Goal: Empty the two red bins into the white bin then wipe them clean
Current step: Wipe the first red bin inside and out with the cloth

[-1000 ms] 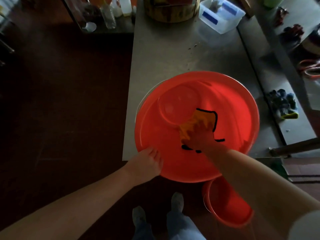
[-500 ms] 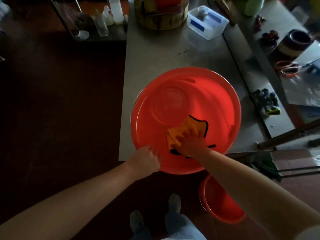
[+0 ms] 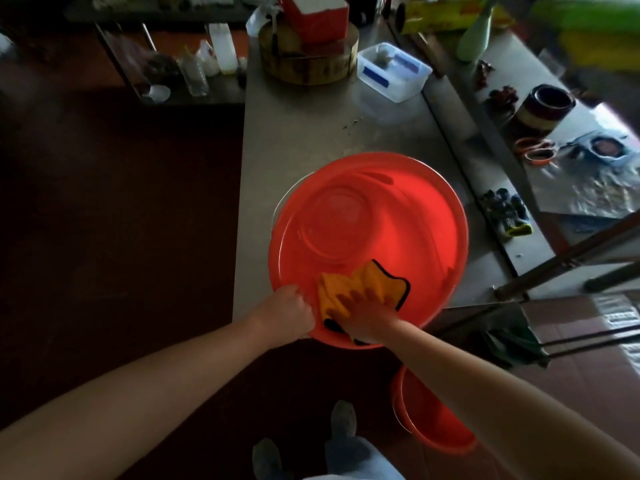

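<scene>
A large red bin [image 3: 398, 216] sits on the near end of the steel table [image 3: 311, 133], over a white bin whose rim [image 3: 277, 206] shows at its left. My left hand [image 3: 289, 311] grips the red bin's near rim with curled fingers. My right hand [image 3: 363, 311] presses an orange cloth [image 3: 367, 280] with black edging flat against the inside near wall of the bin. A second, smaller red bin [image 3: 426, 424] stands on the floor under my right forearm.
At the table's far end are a round wooden block [image 3: 308, 60] and a clear plastic box [image 3: 393, 72]. Gloves [image 3: 507, 213], scissors [image 3: 535, 150] and a dark bowl [image 3: 547, 107] lie on the right-hand counter. A low shelf with bottles [image 3: 194, 71] stands left.
My right hand has dragged the orange cloth from the bin's middle down toward the near wall and to the left. My left hand has closed more tightly on the rim.
</scene>
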